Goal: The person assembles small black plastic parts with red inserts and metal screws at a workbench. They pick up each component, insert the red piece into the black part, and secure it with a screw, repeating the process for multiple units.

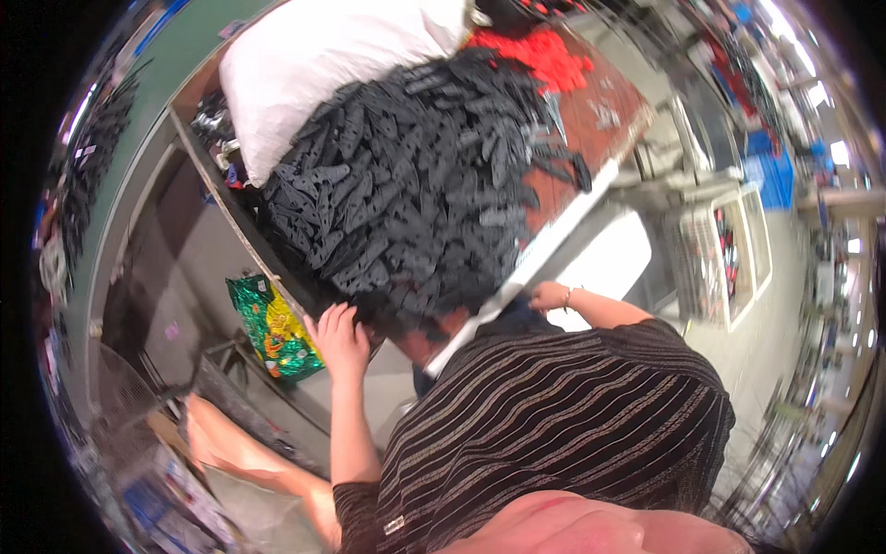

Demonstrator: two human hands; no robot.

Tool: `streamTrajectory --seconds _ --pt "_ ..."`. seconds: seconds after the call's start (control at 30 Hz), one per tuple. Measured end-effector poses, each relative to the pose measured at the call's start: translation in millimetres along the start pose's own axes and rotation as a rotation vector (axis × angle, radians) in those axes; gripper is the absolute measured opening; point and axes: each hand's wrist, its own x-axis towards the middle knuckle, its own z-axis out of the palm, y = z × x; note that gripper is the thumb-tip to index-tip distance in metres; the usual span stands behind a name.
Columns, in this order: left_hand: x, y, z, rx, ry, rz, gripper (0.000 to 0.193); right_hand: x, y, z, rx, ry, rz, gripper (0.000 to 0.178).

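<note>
A large heap of flat, elongated black plastic pieces (415, 175) covers most of the reddish-brown table (604, 106). My left hand (341, 342) lies over the table's near left edge, at the foot of the heap, its fingers stretched out and slightly apart. Just off the white front edge of the table, close to my body, is my right hand (551, 295). Its fingers are curled in, and whatever they may hold is hidden. A bracelet circles that wrist.
A stuffed white sack (323, 55) leans on the heap's far left, and bright red pieces (544, 60) lie at the back. A green and yellow bag (277, 328) hangs below the left edge. To the right stand a white crate (715, 263) and a blue bin (769, 175).
</note>
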Motion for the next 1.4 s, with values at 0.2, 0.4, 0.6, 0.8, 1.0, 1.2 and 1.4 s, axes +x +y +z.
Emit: streamTrajectory --seconds 0.2,0.4,0.6,0.8,1.0,1.2,1.4 --pt "8 5 -4 0.072 -0.125 -0.058 0.033 50 117 -102 -0.356 -0.404 0.105 0.035" --pt "8 21 -12 0.151 -0.125 -0.092 0.028 21 102 -153 -0.119 -0.254 0.189 0.035" --pt "11 19 2 0.286 -0.129 -0.036 0.023 -17 107 -189 -0.174 0.191 0.036 0.032" --pt "57 91 24 0.307 0.134 -0.134 0.026 -39 115 -253 -0.043 0.632 0.212 0.051" --pt "115 255 140 -0.381 0.150 -0.077 0.028 -3 136 -278 -0.095 0.717 0.079 0.099" --pt "163 371 255 -0.960 -0.207 -0.364 0.028 18 142 -280 -0.047 0.608 0.007 0.087" --pt "211 395 310 -1.096 -0.308 -0.550 0.033 38 178 -292 0.241 0.776 -0.433 0.066"
